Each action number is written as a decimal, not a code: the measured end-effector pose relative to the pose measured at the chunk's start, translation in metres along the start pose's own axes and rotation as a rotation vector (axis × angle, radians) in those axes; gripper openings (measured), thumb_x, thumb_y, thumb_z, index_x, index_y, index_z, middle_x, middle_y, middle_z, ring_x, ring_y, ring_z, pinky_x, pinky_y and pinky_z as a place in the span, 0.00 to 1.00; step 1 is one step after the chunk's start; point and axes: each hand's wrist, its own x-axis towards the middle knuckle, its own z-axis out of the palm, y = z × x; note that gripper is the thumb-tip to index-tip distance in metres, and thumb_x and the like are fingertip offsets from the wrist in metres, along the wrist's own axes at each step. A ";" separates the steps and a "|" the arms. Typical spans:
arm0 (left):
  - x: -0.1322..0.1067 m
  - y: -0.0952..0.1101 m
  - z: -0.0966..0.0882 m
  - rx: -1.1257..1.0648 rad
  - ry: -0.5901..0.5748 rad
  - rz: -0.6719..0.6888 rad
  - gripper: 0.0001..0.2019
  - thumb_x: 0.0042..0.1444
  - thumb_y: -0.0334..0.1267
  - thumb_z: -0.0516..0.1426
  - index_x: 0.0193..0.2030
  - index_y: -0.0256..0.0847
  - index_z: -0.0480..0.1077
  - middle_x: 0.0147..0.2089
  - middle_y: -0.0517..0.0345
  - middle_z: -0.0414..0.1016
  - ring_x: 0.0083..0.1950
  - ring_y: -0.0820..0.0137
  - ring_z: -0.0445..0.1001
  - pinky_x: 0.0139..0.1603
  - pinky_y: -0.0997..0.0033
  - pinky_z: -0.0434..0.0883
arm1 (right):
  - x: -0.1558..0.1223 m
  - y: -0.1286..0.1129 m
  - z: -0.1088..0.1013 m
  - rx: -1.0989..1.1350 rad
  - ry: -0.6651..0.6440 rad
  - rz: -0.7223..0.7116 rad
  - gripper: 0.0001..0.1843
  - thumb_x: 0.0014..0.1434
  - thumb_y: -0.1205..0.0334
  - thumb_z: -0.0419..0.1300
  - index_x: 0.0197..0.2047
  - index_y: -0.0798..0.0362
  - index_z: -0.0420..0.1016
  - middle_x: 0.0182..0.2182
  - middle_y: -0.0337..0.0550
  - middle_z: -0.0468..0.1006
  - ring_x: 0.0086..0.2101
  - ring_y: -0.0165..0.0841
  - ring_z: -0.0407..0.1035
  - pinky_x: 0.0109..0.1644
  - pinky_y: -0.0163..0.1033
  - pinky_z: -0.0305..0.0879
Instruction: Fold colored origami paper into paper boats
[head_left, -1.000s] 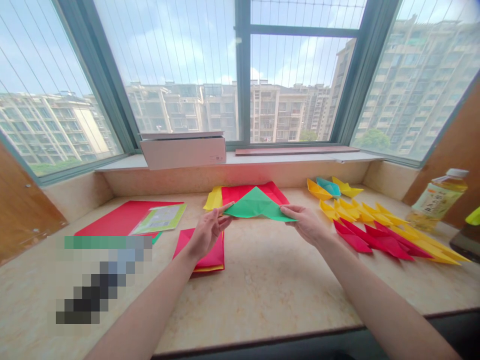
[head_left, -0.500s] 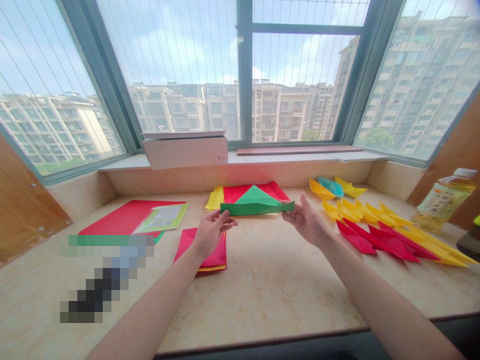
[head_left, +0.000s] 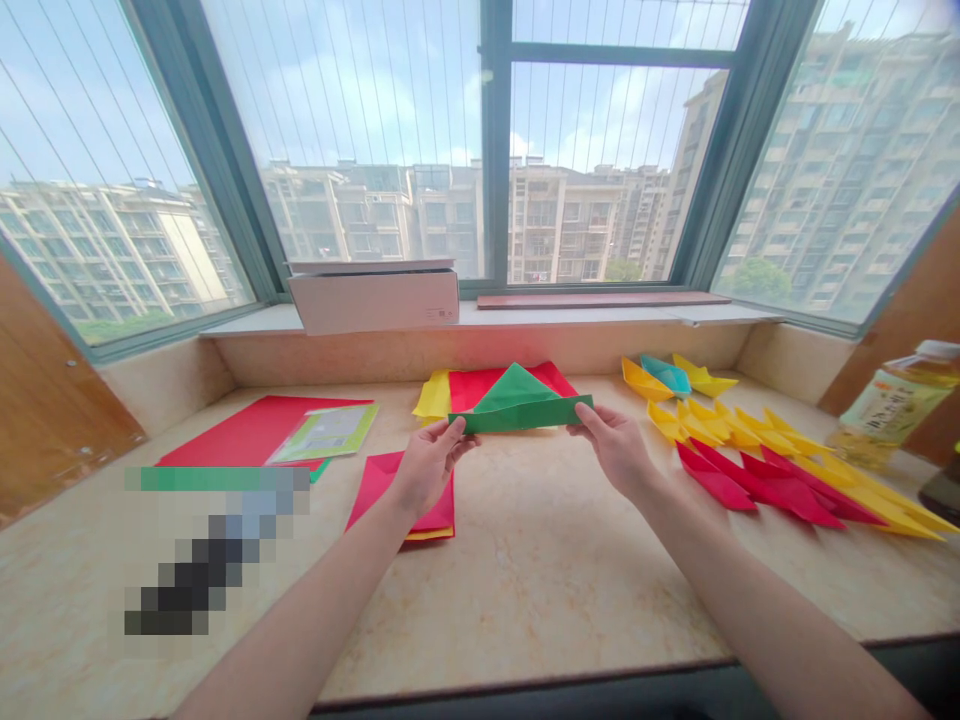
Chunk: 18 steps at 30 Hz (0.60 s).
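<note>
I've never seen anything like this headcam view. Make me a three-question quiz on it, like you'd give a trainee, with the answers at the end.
1. Multiple choice: what colour is the folded paper that the left hand pinches?
a) yellow
b) green
c) red

2. True or false: the right hand has no contact with that paper.

3. Fill in the blank: the white box rests on the ledge below the ____.

Key:
1. b, green.
2. False: it holds the paper's right end, opposite the other hand.
3. Window.
</note>
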 end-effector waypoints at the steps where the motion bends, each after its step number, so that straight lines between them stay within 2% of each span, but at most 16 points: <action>1: -0.001 0.000 0.000 -0.001 -0.004 0.002 0.15 0.44 0.42 0.71 0.35 0.33 0.80 0.33 0.54 0.81 0.32 0.74 0.77 0.41 0.76 0.75 | 0.000 0.000 0.000 -0.010 0.004 -0.014 0.16 0.53 0.47 0.68 0.36 0.52 0.83 0.30 0.44 0.81 0.31 0.34 0.71 0.38 0.40 0.68; 8: -0.002 0.005 -0.002 -0.007 -0.018 0.010 0.13 0.46 0.40 0.70 0.37 0.35 0.81 0.36 0.54 0.82 0.34 0.73 0.77 0.43 0.74 0.73 | -0.002 -0.004 -0.001 -0.037 -0.052 -0.033 0.15 0.54 0.46 0.67 0.33 0.50 0.79 0.23 0.39 0.75 0.25 0.31 0.64 0.32 0.38 0.60; 18: 0.000 0.004 -0.002 -0.003 -0.023 0.061 0.10 0.44 0.37 0.71 0.33 0.35 0.80 0.32 0.54 0.81 0.32 0.73 0.76 0.40 0.73 0.72 | -0.004 -0.009 0.005 0.116 -0.056 -0.029 0.15 0.51 0.47 0.69 0.33 0.49 0.75 0.26 0.39 0.77 0.27 0.31 0.68 0.33 0.39 0.63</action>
